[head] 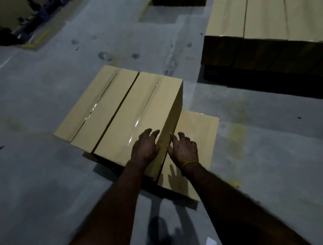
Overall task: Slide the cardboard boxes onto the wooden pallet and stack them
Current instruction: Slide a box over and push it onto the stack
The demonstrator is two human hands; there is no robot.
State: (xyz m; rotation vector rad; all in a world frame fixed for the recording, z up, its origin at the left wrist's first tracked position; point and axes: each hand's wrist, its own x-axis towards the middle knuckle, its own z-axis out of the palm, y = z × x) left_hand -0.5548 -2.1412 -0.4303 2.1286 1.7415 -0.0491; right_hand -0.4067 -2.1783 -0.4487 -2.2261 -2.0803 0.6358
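Observation:
Two tall taped cardboard boxes stand side by side on the grey floor: the left box (90,106) and the right box (139,108). A lower box (197,132) sits against the right box's right side. My left hand (145,148) rests with spread fingers on the near right corner of the right tall box. My right hand (184,150), a yellow band at its wrist, hovers over the lower box beside the tall box's right edge, fingers loosely spread. Stacked boxes (265,19) stand at the upper right on a dark base (262,80), likely the pallet.
Stained concrete floor (52,87) surrounds the boxes. Dark clutter (21,22) lies at the far left behind a yellow floor line. Another dark object (178,2) shows at the top edge. My shadow falls on the floor below the boxes.

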